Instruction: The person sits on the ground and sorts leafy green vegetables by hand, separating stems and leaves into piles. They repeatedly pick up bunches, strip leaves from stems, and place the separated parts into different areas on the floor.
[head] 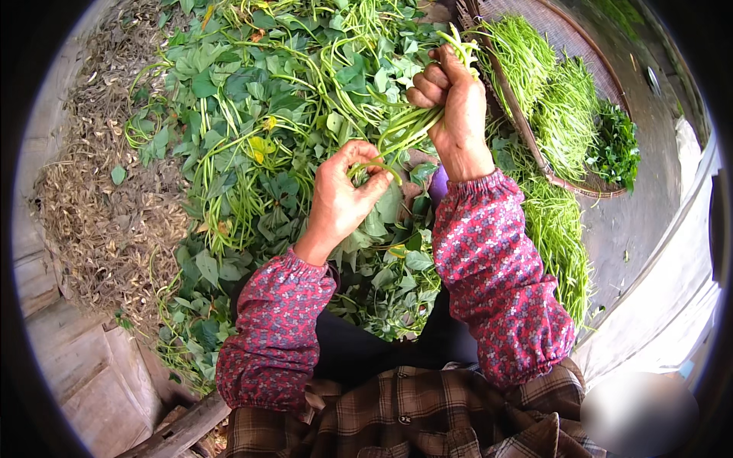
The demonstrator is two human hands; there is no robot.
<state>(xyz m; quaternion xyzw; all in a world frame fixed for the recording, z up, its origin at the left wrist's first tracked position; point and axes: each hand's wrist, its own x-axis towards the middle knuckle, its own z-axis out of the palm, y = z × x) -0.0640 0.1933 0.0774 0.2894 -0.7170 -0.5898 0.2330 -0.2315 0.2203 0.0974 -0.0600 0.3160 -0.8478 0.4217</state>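
My right hand is closed in a fist around a bundle of pale green leaf stalks; their ends stick out above the thumb. Lower and to the left, my left hand pinches a single green stalk between thumb and fingers, close to the bundle's lower end. Beneath both hands spreads a large heap of leafy greens, with broad leaves like those of sweet potato and long stalks. A few leaves in it are yellow. Leaves also lie between my knees.
On the right, a round woven tray holds stripped stalks and dark green leaves. More stalks lie nearer me. Dry brown plant litter covers the left, beside wooden boards. A white sheet hangs at right.
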